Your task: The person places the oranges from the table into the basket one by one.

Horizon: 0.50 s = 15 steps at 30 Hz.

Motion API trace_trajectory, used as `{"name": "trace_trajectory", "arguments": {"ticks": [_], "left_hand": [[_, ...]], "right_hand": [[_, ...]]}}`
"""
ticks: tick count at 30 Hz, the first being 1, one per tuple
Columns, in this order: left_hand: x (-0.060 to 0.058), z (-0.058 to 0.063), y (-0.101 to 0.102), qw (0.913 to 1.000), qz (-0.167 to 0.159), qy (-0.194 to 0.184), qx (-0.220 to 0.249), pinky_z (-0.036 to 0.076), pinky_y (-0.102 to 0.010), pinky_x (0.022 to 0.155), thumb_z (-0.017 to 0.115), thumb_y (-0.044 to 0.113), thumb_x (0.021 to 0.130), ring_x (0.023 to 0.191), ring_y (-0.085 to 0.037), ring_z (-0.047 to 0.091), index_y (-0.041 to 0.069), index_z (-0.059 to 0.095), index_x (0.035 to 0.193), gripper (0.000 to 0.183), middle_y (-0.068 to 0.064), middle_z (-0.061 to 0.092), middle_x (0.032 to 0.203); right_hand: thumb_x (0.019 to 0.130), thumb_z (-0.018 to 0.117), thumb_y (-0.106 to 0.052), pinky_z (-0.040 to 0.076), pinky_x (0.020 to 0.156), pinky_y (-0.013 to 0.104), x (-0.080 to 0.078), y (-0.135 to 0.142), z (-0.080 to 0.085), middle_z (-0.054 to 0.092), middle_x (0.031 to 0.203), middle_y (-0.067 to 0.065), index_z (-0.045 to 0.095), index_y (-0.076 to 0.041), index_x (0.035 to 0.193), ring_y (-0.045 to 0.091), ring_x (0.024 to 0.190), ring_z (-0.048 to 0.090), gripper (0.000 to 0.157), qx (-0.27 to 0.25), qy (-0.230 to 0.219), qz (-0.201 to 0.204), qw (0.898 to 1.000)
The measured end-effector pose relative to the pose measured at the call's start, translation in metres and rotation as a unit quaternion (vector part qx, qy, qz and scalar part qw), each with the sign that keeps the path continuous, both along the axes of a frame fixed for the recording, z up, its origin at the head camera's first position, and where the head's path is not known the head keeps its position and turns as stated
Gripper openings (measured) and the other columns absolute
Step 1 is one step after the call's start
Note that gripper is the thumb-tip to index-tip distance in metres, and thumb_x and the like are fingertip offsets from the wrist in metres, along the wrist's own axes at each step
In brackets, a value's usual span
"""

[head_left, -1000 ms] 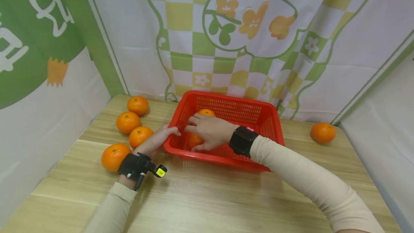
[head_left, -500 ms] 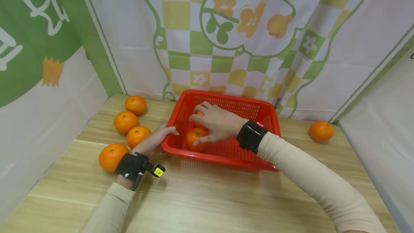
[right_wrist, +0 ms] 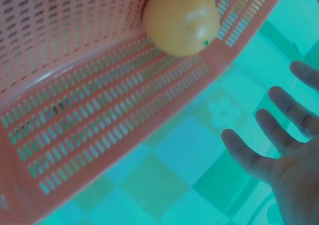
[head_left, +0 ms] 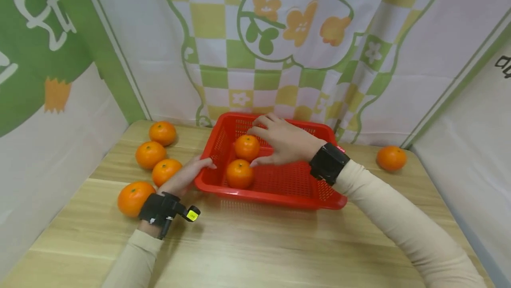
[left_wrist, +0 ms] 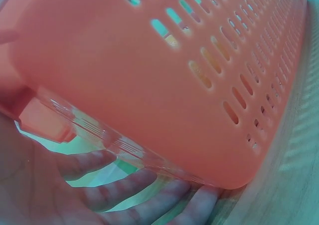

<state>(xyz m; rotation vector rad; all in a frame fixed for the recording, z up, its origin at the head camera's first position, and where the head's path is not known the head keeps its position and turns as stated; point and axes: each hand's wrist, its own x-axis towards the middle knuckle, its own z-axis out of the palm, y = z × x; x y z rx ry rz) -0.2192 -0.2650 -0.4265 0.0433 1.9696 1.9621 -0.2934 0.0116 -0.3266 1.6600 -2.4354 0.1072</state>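
Observation:
Two oranges sit inside the red plastic basket (head_left: 271, 197), near its left end: a rear orange (head_left: 247, 147) and a front orange (head_left: 240, 174). My left hand (head_left: 184, 177) grips the basket's left end, thumb over the rim. In the left wrist view, its fingers (left_wrist: 129, 187) lie along the outside of the basket wall. Above the basket, my right hand (head_left: 285, 141) is spread with nothing in it, just right of both oranges. The right wrist view shows those fingers (right_wrist: 249, 157) apart from the one visible orange (right_wrist: 180, 20).
Several oranges stand on the wooden table left of the basket, the nearest orange (head_left: 136, 199) beside my left wrist. One lone orange (head_left: 391, 158) rests at the far right. A patterned curtain (head_left: 275, 79) hangs right behind the basket.
My right hand has let go of the oranges in the basket and drawn up and to the right, leaving both in view. The left hand stays on the basket's end.

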Motion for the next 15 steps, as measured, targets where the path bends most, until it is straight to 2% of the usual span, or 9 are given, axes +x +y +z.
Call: {"name": "trace_trajectory", "arguments": {"ticks": [6, 15], "left_hand": [[0.0, -0.002, -0.002, 1.0, 0.003, -0.001, -0.001, 0.057, -0.027, 0.062, 0.045, 0.012, 0.089, 0.092, -0.049, 0.057, -0.005, 0.035, 0.133, 0.048, -0.035, 0.053, 0.117], [0.0, -0.002, -0.001, 0.9996, -0.012, 0.002, 0.024, 0.057, -0.029, 0.063, 0.043, 0.011, 0.09, 0.097, -0.056, 0.049, -0.005, 0.032, 0.136, 0.05, -0.039, 0.047, 0.121]], "right_hand": [[0.075, 0.061, -0.066, 0.046, 0.079, 0.04, -0.002, 0.017, 0.006, 0.044, 0.118, 0.009, 0.051, -0.011, 0.127, 0.023, 0.105, 0.037, 0.076, -0.022, -0.024, 0.003, 0.999], [0.076, 0.063, -0.062, 0.045, 0.087, 0.042, -0.004, 0.04, 0.011, 0.042, 0.122, 0.007, 0.052, -0.011, 0.123, 0.026, 0.116, 0.034, 0.07, -0.047, -0.026, -0.024, 0.998]]}}
